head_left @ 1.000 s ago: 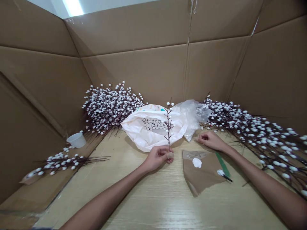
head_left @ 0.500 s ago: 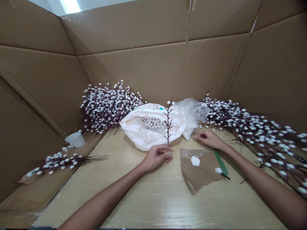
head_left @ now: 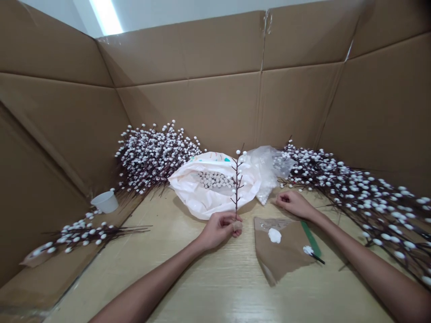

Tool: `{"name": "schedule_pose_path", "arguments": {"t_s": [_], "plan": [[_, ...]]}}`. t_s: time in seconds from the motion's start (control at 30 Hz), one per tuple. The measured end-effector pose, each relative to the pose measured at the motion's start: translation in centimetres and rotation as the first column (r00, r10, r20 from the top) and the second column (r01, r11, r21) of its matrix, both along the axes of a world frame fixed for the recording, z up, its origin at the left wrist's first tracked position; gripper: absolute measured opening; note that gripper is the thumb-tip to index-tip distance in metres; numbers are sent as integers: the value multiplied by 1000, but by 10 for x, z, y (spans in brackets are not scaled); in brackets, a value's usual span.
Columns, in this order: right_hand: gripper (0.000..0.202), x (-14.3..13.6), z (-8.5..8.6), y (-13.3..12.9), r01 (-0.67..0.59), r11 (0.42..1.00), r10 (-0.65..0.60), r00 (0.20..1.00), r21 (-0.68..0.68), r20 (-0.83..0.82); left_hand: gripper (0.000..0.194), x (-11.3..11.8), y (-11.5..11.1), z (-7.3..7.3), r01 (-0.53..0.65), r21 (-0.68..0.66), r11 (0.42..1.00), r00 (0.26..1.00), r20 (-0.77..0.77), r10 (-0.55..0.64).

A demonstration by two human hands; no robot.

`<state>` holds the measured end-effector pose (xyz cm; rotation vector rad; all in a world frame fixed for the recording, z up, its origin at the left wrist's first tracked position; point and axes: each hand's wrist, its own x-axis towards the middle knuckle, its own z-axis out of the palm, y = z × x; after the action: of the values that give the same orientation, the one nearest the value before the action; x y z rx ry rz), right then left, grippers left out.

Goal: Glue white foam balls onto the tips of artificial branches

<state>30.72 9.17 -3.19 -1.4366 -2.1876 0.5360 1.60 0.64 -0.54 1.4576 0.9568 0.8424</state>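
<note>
Note cardboard walls at back and sides, creased and cut off by the frame edges, with a bright strip above at left. Find below a pale wood-grain table, glossy toward the front. Record a sprawling right-side berry-stem pile, cropped at the frame edge, and a dense back-left berry-stem pile. Observe an open white plastic bag of white berries, partly hidden behind the berry twig, and beside it a clear bag with contents hard to make out. Log a small berry-stem bunch near a plastic cup at left. See the twig upright, pinched near its base between thumb and fingers of the left hand. Find the right hand with thumb and fingertips pressed together near the clear bag; cannot tell whether gripping anything. Note white paste on brown paper, and a paste-tipped black stick at its right edge
</note>
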Motion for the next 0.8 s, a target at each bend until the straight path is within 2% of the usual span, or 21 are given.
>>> {"name": "schedule_pose_path", "arguments": {"t_s": [0.57, 0.8], "plan": [[35, -2, -2, 2, 1, 1000, -1, 1000, 24, -13, 34, -2, 0, -2, 0, 6, 1000, 1000, 3, 0], [45, -4, -7, 5, 25, 999, -24, 1000, 48, -16, 39, -2, -1, -2, -14, 10, 1000, 1000, 0, 14]]}}
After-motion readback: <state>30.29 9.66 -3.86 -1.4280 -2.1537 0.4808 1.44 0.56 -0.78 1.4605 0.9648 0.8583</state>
